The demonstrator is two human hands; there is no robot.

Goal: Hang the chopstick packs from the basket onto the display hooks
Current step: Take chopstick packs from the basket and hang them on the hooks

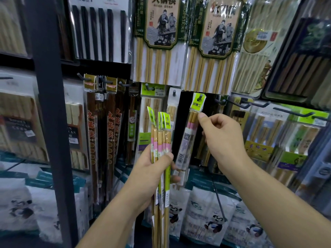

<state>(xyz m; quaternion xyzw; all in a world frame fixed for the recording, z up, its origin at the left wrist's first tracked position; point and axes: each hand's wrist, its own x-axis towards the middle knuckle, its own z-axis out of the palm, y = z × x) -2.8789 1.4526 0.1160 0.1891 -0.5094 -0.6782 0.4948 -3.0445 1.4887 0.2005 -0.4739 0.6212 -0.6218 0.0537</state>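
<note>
My left hand grips a bundle of several slim chopstick packs with green header tags, held upright in front of the display. One more chopstick pack hangs by its green header from a black display hook at the centre. My right hand is just right of that pack, fingers curled, thumb tip touching the pack's top right edge below the header. No basket is in view.
Large green bamboo chopstick packs hang above. Dark red packs hang to the left beside a dark upright post. Bare black hooks jut out at the right. Panda-printed bags fill the shelf below.
</note>
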